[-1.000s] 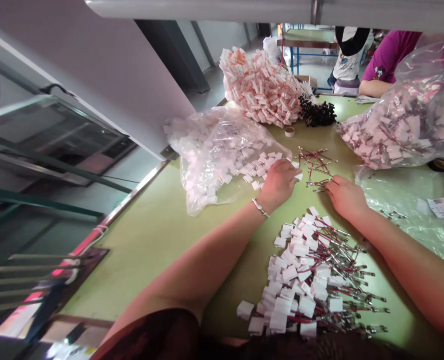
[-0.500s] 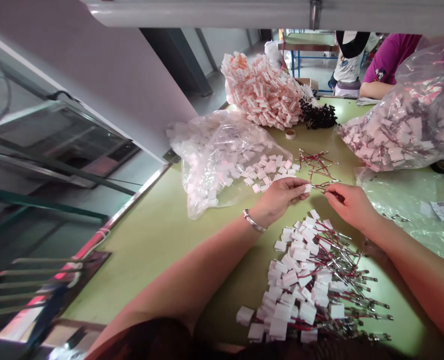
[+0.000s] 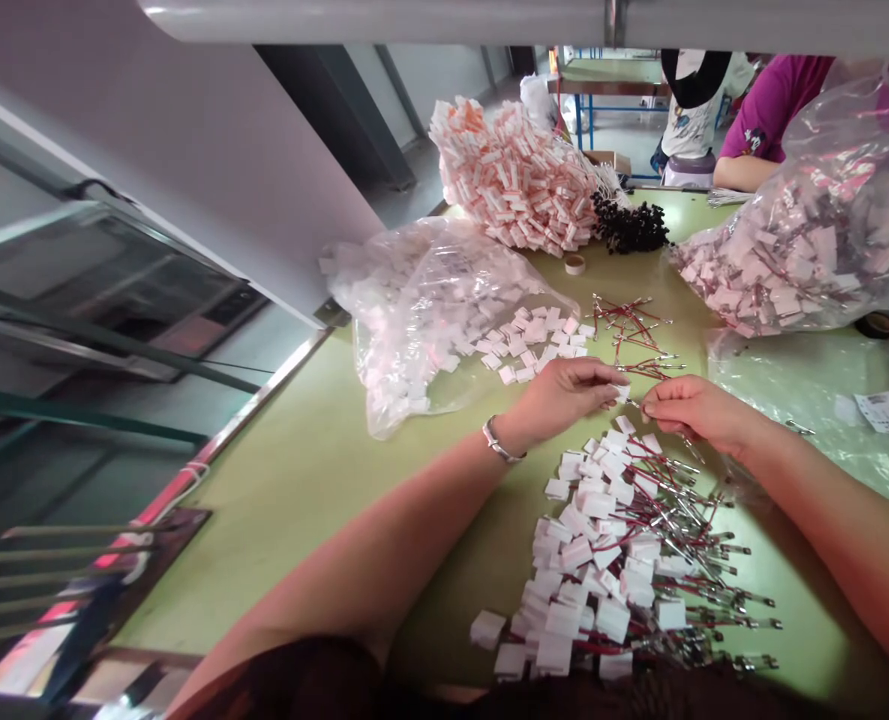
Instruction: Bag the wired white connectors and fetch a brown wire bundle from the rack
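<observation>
Head view, white connector (image 3: 623, 394), pinched in left fingers (image 3: 598, 371)

The green table (image 3: 286, 490) bears connectors (image 3: 577, 553), wires (image 3: 630, 317), bags (image 3: 444, 290).

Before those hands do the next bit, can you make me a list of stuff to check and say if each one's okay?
1. Left hand has a small white plastic block in its fingertips: ok.
2. Right hand pinches a thin metal-tipped wire: ok.
3. Wire tip fully inside that block: cannot tell, too small and partly covered by fingers.
4. Spare thin red wires with silvery metal ends lying just beyond the hands: ok.
5. Loose white plastic blocks out by the clear plastic bag's mouth: ok.
6. Nearest heap of white blocks with red wires neatly lined up: not ok, blocks overlap at different angles.
</observation>
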Demonstrator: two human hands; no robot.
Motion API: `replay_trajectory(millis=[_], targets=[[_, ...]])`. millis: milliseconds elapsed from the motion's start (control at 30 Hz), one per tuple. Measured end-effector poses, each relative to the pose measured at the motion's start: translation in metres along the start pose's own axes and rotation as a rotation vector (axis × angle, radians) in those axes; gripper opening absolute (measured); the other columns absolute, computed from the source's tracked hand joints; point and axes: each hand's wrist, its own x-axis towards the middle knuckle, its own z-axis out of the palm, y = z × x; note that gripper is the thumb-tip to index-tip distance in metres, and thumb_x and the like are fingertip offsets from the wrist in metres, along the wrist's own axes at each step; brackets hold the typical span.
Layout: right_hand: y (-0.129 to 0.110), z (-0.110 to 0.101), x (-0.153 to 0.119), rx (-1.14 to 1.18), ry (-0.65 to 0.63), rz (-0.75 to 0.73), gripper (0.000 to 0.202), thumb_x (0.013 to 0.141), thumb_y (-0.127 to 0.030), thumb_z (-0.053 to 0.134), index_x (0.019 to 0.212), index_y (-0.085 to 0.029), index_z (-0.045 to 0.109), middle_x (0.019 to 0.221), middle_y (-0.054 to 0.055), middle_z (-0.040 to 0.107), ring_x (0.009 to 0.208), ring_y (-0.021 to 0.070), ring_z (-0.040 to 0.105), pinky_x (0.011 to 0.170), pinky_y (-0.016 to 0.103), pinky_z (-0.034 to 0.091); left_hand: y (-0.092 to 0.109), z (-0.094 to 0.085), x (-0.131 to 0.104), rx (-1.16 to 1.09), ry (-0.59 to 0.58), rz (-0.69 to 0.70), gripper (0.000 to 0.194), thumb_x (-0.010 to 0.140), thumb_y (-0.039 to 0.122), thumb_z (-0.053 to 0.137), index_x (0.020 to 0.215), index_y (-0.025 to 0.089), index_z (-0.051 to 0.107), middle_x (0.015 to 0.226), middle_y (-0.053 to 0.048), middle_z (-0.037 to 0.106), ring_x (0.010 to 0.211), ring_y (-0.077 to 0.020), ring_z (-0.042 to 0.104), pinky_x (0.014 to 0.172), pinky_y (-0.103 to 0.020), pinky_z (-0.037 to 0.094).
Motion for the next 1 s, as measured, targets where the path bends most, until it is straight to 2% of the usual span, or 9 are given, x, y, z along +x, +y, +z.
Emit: replay_trajectory(millis=[67,233,367,467,567,667,867,933,1000], targets=[[0.002,0.003,0.0,-0.008,0.032,-0.025,0.018,0.079,-0.03,0.054,0.067,-0.017,0.056,0.048,-0.007,0.041,0.042,0.0058,0.027,0.045,0.023,0.018,0.0,0.003,0.0,0.007,-0.037,0.015,0.01,0.071,0.021,0.069,0.079,0.015,0.072,0.069,-0.001,0.069,0.057,-0.0075,0.06,0.055,-0.02,0.049],[0.01,0.014,0.002,-0.196,0.168,-0.168,0.022,0.078,-0.034,0.053,0.063,-0.017,0.055,0.054,-0.004,0.049,0.05,0.008,0.039,0.05,0.023,0.03,-0.012,0.016,-0.002,-0.112,-0.043,-0.109,0.012,0.076,0.023,0.066,0.084,0.014,0.069,0.061,-0.001,0.067,0.056,-0.0096,0.063,0.056,-0.022,0.05],[0.01,0.017,0.001,-0.292,0.274,-0.144,0.023,0.079,-0.031,0.049,0.06,-0.018,0.052,0.051,-0.004,0.051,0.048,0.0084,0.041,0.05,0.023,0.032,-0.014,0.02,-0.002,-0.063,0.005,-0.09,0.013,0.078,0.023,0.064,0.085,0.014,0.07,0.063,-0.002,0.068,0.057,-0.0102,0.063,0.06,-0.025,0.052],[0.004,0.017,-0.005,-0.366,0.252,-0.185,0.022,0.079,-0.03,0.049,0.061,-0.018,0.055,0.05,-0.003,0.053,0.046,0.0083,0.041,0.049,0.024,0.031,-0.01,0.004,0.004,0.216,0.01,0.137,0.019,0.083,0.029,0.061,0.092,0.017,0.072,0.083,-0.006,0.073,0.074,-0.0145,0.065,0.072,-0.031,0.054],[-0.001,0.019,-0.013,-0.472,0.145,-0.277,0.022,0.078,-0.03,0.053,0.061,-0.019,0.061,0.054,-0.002,0.057,0.049,0.0086,0.043,0.049,0.024,0.031,-0.013,-0.025,0.019,0.667,0.132,0.436,0.027,0.091,0.029,0.05,0.107,0.019,0.07,0.104,-0.008,0.071,0.096,-0.0195,0.061,0.092,-0.041,0.048],[-0.003,0.011,-0.015,-0.543,0.116,-0.366,0.023,0.08,-0.032,0.053,0.065,-0.02,0.067,0.068,0.001,0.065,0.058,0.0104,0.051,0.056,0.026,0.037,-0.028,-0.047,0.035,1.036,0.146,0.475,0.029,0.092,0.021,0.046,0.109,0.019,0.069,0.109,-0.008,0.07,0.102,-0.0235,0.057,0.095,-0.045,0.044],[0.003,-0.051,0.0,-0.578,0.717,-0.27,0.025,0.08,-0.033,0.05,0.072,-0.018,0.069,0.067,0.002,0.066,0.061,0.0143,0.055,0.059,0.027,0.039,-0.046,-0.048,0.038,1.271,0.112,0.442,0.022,0.09,0.027,0.053,0.097,0.019,0.073,0.106,-0.009,0.067,0.104,-0.027,0.051,0.092,-0.043,0.044],[0.005,-0.061,0.001,-0.664,0.747,-0.243,0.022,0.08,-0.03,0.052,0.074,-0.018,0.07,0.068,0.002,0.067,0.061,0.0142,0.055,0.06,0.027,0.039,-0.044,-0.047,0.034,1.282,0.126,0.455,0.025,0.09,0.024,0.05,0.097,0.019,0.073,0.108,-0.011,0.064,0.105,-0.0272,0.048,0.091,-0.042,0.045],[0.006,-0.057,0.002,-0.79,0.657,-0.229,0.021,0.081,-0.03,0.053,0.077,-0.019,0.07,0.073,0.003,0.067,0.061,0.0137,0.054,0.059,0.027,0.038,-0.042,-0.049,0.03,1.288,0.123,0.446,0.028,0.09,0.019,0.047,0.098,0.019,0.074,0.104,-0.012,0.062,0.103,-0.027,0.046,0.087,-0.041,0.045]])
